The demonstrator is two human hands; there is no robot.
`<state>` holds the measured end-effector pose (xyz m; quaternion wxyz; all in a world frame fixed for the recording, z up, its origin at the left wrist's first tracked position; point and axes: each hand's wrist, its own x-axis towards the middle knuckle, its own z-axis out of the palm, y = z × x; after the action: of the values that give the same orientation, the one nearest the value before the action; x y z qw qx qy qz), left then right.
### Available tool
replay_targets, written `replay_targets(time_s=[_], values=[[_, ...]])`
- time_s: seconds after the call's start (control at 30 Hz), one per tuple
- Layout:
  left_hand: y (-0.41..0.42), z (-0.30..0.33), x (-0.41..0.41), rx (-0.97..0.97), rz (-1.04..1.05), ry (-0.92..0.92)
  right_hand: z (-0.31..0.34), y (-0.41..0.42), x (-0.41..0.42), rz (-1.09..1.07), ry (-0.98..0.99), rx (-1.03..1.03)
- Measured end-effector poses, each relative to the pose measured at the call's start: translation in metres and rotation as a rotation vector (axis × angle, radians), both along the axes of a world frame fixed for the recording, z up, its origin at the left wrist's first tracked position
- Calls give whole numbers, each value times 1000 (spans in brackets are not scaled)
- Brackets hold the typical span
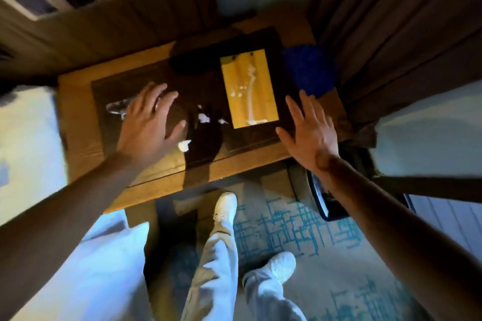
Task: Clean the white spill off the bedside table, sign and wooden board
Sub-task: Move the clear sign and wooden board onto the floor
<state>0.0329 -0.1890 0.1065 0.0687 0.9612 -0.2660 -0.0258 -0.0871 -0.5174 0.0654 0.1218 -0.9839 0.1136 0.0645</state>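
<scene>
While both hands hover spread over the worktop, nothing is gripped in either one. Left hand: fingers splayed, palm down, over the left part of the dark inset surface, partly covering a clear, glassy-looking object; contact with it can't be judged. Right hand: fingers fanned out, palm down, at the right front edge of the worktop, just beside the dark board; touching or not is unclear.

Wooden board: light yellow rectangle, lying flat on the dark board, centre-right of the worktop. White spill on it — a long streak running down its length, pooling at the near edge, plus a few drops to the left of the streak. More white blobs on the dark surface between the left hand and the wooden board, and one bigger blob nearer the front edge, just below the left thumb. Can't say for sure which item is the sign.

Blue cloth sits at the right rear corner of the worktop, against the dark curtain. Dark elongated object lies behind the blobs, blurred. Legs in pale trousers and white shoes stand on patterned carpet in front. Bedding at left.
</scene>
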Motion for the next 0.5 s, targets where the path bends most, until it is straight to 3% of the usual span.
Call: replay_targets(time_s=[0.17, 0.27, 0.4, 0.5], values=[[68, -29, 62, 180, 42, 62, -44, 6, 81, -33, 157, -110], [87, -45, 85, 260, 13, 92, -56, 8, 111, -87, 116, -123], [95, -49, 101, 248, -67, 48, -66, 15, 133, -125, 120, -215], [99, -52, 109, 208, -99, 15, -69, 18, 141, -182, 114, -175]])
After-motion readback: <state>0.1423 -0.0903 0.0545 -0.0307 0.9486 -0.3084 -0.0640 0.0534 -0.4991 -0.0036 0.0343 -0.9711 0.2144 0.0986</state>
